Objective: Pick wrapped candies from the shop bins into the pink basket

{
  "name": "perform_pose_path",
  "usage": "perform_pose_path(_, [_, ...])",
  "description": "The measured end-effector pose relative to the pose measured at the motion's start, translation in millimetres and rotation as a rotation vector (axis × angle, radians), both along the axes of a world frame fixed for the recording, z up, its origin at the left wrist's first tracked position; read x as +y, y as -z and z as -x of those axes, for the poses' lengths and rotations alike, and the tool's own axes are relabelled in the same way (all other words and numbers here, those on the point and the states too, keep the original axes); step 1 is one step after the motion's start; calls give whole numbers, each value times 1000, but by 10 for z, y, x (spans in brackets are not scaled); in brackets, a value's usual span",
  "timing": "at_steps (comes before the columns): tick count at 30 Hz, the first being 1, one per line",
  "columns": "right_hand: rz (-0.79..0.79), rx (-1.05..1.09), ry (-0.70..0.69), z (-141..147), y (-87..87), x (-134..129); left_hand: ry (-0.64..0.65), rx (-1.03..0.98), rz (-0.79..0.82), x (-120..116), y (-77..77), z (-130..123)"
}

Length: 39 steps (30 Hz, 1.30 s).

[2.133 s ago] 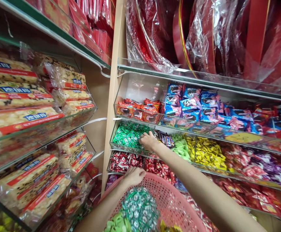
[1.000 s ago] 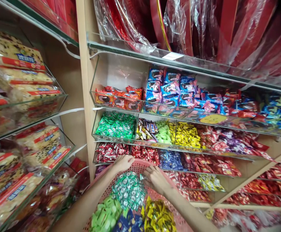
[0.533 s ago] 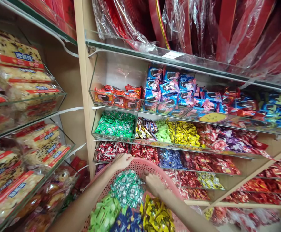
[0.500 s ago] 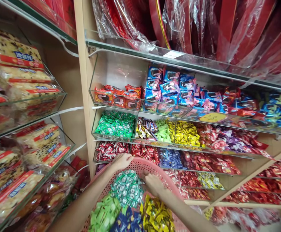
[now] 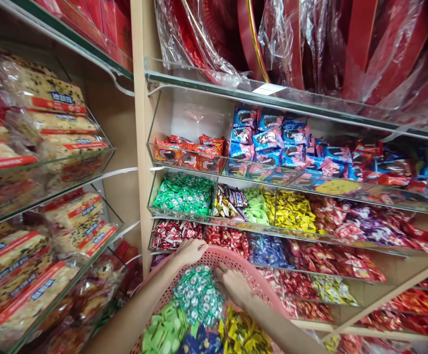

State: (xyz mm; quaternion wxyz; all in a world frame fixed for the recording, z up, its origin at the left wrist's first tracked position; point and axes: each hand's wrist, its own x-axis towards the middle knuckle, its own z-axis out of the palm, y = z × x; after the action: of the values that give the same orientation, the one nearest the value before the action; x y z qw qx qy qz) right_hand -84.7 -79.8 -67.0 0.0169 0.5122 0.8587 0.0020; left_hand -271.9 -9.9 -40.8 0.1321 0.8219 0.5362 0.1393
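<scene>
A pink perforated plastic basket (image 5: pixel 252 275) is in front of me at the bottom of the view. My left hand (image 5: pixel 192 250) is closed over its far rim. Inside the basket, my right hand (image 5: pixel 233 281) is beside a heap of green-and-white wrapped candies (image 5: pixel 199 292); its fingers are loosely bent and a little apart, touching the heap's right edge, with nothing visible in them. Nearer me in the basket are light green packets (image 5: pixel 165 327), dark blue wrapped candies (image 5: pixel 201 341) and yellow wrapped candies (image 5: pixel 243 332).
Ahead, glass-fronted shelves hold green candies (image 5: pixel 184 194), yellow candies (image 5: pixel 295 211), blue candies (image 5: pixel 269 250) and blue-pink snack packets (image 5: pixel 267 139). Packaged pastries (image 5: pixel 57 98) fill shelves at the left, beyond a wooden upright (image 5: pixel 143 123). Plastic-wrapped red items (image 5: pixel 283 44) stand above.
The shelves have shifted right and slightly down in the view. My right hand's fingers look somewhat looser at the green-and-white candies; my left hand stays on the basket rim.
</scene>
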Motion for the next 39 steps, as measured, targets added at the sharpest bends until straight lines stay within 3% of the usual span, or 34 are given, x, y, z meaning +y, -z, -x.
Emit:
perform_pose_path(4, [-69,-23,-21,26,-21,26,-11,6,4,5,3,16])
perform_pose_path(7, [-114,-16,-41,79,-201,30,-11,10,-9,12,17,24])
perform_pose_path(10, [-159,40,-88,166,-522,52,-6,15,-11,25,40,25])
perform_pose_path(14, [-261,161,-207,348,-1075,196,-17,40,19,56,67,7])
perform_pose_path(19, [-345,157,-164,727,-1738,640,-2,4,44,65,67,-32])
perform_pose_path(22, [-332,140,-119,962,-1945,935,-8,-14,32,39,58,-15])
perform_pose_path(28, [-270,22,-49,1203,-1893,1229,-60,-19,26,1,88,139])
perform_pose_path(33, [-260,20,-24,1239,-1786,1301,-77,-27,25,19,135,200])
perform_pose_path(39, [-291,67,-10,1232,-1778,1325,-68,-27,38,19,122,150])
